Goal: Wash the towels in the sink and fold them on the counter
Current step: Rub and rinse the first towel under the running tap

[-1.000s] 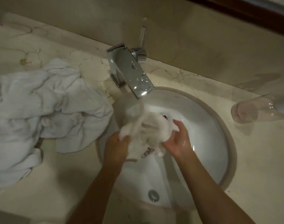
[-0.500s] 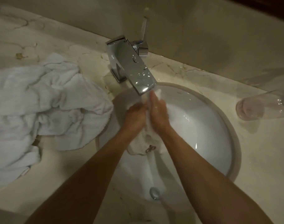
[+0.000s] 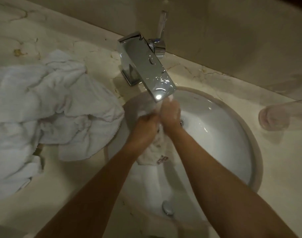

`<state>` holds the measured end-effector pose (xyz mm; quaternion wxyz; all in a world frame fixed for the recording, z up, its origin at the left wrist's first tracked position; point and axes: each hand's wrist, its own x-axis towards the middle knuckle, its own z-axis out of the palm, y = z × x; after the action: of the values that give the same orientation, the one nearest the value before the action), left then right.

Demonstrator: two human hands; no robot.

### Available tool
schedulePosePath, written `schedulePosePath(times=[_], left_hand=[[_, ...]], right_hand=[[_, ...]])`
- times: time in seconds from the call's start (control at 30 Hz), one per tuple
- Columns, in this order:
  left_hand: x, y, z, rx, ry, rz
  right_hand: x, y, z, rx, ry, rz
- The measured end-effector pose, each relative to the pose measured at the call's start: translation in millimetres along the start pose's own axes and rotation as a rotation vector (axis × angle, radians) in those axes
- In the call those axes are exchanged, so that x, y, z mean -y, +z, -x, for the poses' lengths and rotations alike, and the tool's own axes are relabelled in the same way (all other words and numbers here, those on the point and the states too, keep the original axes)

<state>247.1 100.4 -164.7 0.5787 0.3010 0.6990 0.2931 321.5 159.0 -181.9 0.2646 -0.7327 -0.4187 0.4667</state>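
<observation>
A small white towel [image 3: 152,156] with a dark embroidered mark hangs bunched between my two hands over the round white sink [image 3: 232,134], right under the chrome faucet [image 3: 146,69]. My left hand [image 3: 145,126] grips the cloth from the left with curled fingers. My right hand [image 3: 170,115] presses against it from the right, its fingers wrapped on the wet fabric just below the spout. Most of the towel is hidden between the hands. A large heap of crumpled white towels [image 3: 43,109] lies on the marble counter [image 3: 284,169] to the left of the sink.
A clear glass [image 3: 277,117] lies on its side on the counter right of the sink. The faucet lever [image 3: 161,26] stands upright against the back wall. The drain stopper [image 3: 167,206] sits at the near side of the basin.
The hands, spread apart with the towel a second ago, came together under the spout and now rub the cloth, with the left hand slightly lower than before.
</observation>
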Motion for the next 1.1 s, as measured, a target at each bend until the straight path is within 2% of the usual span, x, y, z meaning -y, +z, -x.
schedulePosePath(times=[0.07, 0.13, 0.17, 0.23, 0.3, 0.33, 0.43, 0.53, 0.6, 0.67, 0.73, 0.77, 0.83, 0.87, 0.9, 0.97, 1.03, 1.1], left_hand=[[7, 2, -3, -0.083, 0.028, 0.021], [5, -4, -12, -0.126, 0.009, 0.180], [4, -5, -14, -0.085, -0.019, 0.211], [3, 0, -6, -0.022, -0.028, 0.111], [2, 10, 9, 0.011, 0.012, -0.003], [-1, 12, 14, 0.004, 0.007, 0.015], [6, -1, -1, -0.068, -0.100, 0.226], [21, -11, -11, -0.079, -0.226, 0.401], [32, -11, -5, -0.089, -0.240, 0.400], [45, -13, 6, -0.026, -0.323, 0.571], [55, -19, 18, 0.126, -0.484, 0.824], [55, -21, 26, 0.217, -0.543, 0.887], [51, -21, 36, 0.377, -0.522, 0.917], [49, -21, 39, 0.418, -0.476, 0.886], [42, -21, 34, 0.427, -0.501, 0.879], [27, -13, 15, 0.303, -0.527, 0.820], [17, -7, 1, 0.112, -0.314, 0.559], [9, 0, -3, 0.080, -0.186, 0.396]], right_hand=[[3, -4, 2, 0.099, 0.033, 0.066], [-3, 2, 27, 0.214, -0.127, 0.221], [-10, 5, 37, 0.227, -0.189, 0.222], [-15, 3, 29, 0.103, -0.175, 0.170], [-13, -3, 3, -0.019, 0.038, 0.049], [-13, -6, -8, -0.008, 0.100, -0.025], [-2, -21, 13, 0.167, 0.194, -0.221], [-27, -47, 44, 0.289, 0.422, -0.706], [-53, -63, 58, 0.317, 0.461, -0.940], [-73, -75, 67, 0.316, 0.550, -1.087], [-78, -83, 73, 0.356, 0.612, -1.156], [-80, -87, 73, 0.390, 0.615, -1.145], [-73, -93, 70, 0.395, 0.641, -1.094], [-64, -93, 68, 0.397, 0.646, -1.037], [-56, -93, 66, 0.407, 0.632, -0.960], [-40, -88, 69, 0.429, 0.393, -0.602], [-19, -72, 77, 0.455, 0.018, -0.183], [-15, -53, 70, 0.450, -0.219, 0.106]])
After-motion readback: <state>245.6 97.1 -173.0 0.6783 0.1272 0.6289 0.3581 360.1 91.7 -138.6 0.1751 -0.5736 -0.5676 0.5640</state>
